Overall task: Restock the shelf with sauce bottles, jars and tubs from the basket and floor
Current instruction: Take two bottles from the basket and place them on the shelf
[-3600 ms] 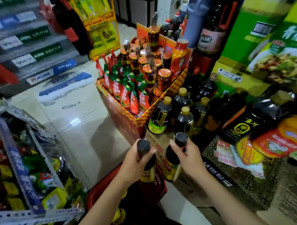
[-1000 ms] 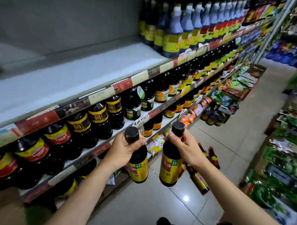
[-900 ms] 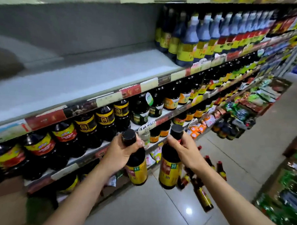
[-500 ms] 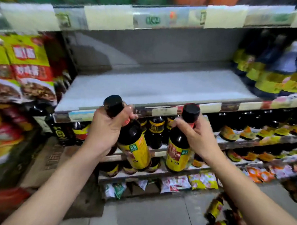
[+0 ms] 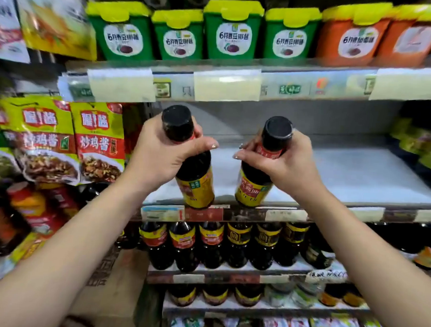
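Sauce bottles, two, dark w/ black caps and yellow labels: the left bottle (image 5: pixel 196 179) and right bottle (image 5: pixel 255 187) are both held at the front of the shelf (image 5: pixel 345 174). Their bases are right at its front edge, just above the price strip (image 5: pixel 207 212); can't tell if they touch the board. Both tilt, caps leaning away from each other.

Left hand (image 5: pixel 160 156) is wrapped round the left bottle's neck & shoulder. Right hand (image 5: pixel 286 164) is curled round the right bottle's neck the same way. Hands are apart, thumb tips near each other btwn the two bottles.

The shelf board is white. One level above the shelf sit green tubs (image 5: pixel 231 33) w/ yellow lids, w/ orange tubs (image 5: pixel 353 36) to their right. Left of the shelf hang green-and-red sauce packets (image 5: pixel 96 143). One level below the shelf stands a row of dark bottles (image 5: pixel 235 245) w/ red or yellow labels. A cardboard box (image 5: pixel 110 282) is below-left of the shelf.
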`<state>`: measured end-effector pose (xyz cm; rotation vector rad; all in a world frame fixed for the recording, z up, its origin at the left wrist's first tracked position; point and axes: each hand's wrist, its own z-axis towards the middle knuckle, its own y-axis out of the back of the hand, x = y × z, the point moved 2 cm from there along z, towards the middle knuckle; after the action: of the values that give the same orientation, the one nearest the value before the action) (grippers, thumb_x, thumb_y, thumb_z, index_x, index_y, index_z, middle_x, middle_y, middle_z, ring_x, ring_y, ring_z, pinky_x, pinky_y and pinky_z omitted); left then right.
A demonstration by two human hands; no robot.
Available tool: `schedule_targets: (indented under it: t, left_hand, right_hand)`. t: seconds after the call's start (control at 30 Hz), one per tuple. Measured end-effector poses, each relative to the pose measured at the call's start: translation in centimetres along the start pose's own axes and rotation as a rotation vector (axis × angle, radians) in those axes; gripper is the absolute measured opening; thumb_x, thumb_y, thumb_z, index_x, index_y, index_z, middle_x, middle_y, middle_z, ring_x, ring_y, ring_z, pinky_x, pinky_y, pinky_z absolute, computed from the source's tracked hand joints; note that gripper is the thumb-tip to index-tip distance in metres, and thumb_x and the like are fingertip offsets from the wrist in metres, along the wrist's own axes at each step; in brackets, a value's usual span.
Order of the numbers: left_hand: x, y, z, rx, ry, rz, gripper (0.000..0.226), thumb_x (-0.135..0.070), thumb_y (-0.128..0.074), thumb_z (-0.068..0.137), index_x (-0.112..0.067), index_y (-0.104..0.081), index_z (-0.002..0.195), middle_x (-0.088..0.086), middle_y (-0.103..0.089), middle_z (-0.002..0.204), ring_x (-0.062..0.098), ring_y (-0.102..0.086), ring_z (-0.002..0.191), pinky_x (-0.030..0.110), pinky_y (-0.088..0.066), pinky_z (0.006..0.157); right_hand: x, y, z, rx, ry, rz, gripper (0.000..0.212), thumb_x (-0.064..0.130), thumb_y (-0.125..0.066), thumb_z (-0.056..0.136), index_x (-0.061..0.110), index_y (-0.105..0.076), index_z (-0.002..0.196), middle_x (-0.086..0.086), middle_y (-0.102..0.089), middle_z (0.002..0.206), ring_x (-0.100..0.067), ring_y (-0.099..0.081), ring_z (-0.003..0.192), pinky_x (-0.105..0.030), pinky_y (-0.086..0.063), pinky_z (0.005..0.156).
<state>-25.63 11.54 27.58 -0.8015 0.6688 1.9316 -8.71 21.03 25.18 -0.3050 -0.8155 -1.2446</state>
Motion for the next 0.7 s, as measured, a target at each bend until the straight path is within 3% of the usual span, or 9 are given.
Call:
schedule_targets:
  t: [0.1,0.23,0.4,0.57,0.63,0.7]
  left_hand:
    - [0.7,-0.2,1.0,0.129,-0.026,0.074,0.024,-0.028,-0.08,0.056,-0.026,-0.057,0.065,-0.009,-0.062,0.066,0.013,-0.059,0.069,0.028,-0.05,0.072]
    - [2.1,-0.8,1.9,0.183,-0.012,0.154,0.027,-0.03,-0.078,0.06,-0.018,-0.056,0.07,0.004,-0.062,0.071,0.027,-0.059,0.072,0.035,-0.049,0.074]
    - [3.9,-1.4,3.5,0.249,0.063,0.177,0.026,-0.014,-0.081,0.063,-0.016,-0.055,0.069,-0.008,-0.061,0.067,0.012,-0.059,0.07,0.023,-0.048,0.072]
    - [5.2,-1.2,5.1,0.196,0.131,0.197,0.023,-0.027,-0.075,0.06,-0.016,-0.056,0.067,0.0,-0.059,0.07,0.006,-0.056,0.068,0.019,-0.046,0.07]
    - [5.9,-0.9,6.2,0.193,0.172,0.228,0.019,-0.02,-0.076,0.065,-0.017,-0.057,0.066,-0.002,-0.06,0.069,0.002,-0.057,0.067,0.016,-0.047,0.069]
    - [6.8,-0.7,7.3,0.16,0.214,0.238,0.02,-0.01,-0.074,0.071,-0.019,-0.057,0.065,-0.008,-0.061,0.065,-0.007,-0.055,0.061,0.009,-0.045,0.066]
  right_hand:
    - [-0.9,-0.2,1.2,0.047,0.016,-0.02,0.039,0.036,-0.083,0.058,0.008,-0.06,0.074,0.004,-0.07,0.072,-0.01,-0.066,0.071,-0.028,-0.052,0.073]
    - [-2.5,0.0,2.3,0.11,0.003,-0.074,0.038,0.033,-0.08,0.06,0.003,-0.062,0.075,0.015,-0.067,0.07,-0.002,-0.063,0.07,-0.017,-0.048,0.07]
    - [-4.0,0.0,3.6,0.178,-0.032,-0.085,0.038,0.039,-0.077,0.057,0.009,-0.061,0.074,0.027,-0.065,0.066,0.004,-0.062,0.068,-0.01,-0.044,0.067]
    - [-5.5,-0.1,5.6,0.238,-0.072,-0.075,0.045,0.038,-0.08,0.055,0.001,-0.064,0.075,0.012,-0.069,0.069,-0.005,-0.065,0.071,-0.024,-0.052,0.072]
    - [-6.1,-0.2,6.8,0.297,-0.141,-0.076,0.042,0.031,-0.081,0.057,-0.002,-0.065,0.077,0.001,-0.07,0.075,-0.008,-0.064,0.073,-0.029,-0.052,0.075]
    - [-6.5,-0.4,8.0,0.325,-0.214,-0.064,0.029,0.021,-0.082,0.063,0.004,-0.065,0.08,-0.003,-0.068,0.08,-0.007,-0.062,0.076,-0.024,-0.051,0.076]
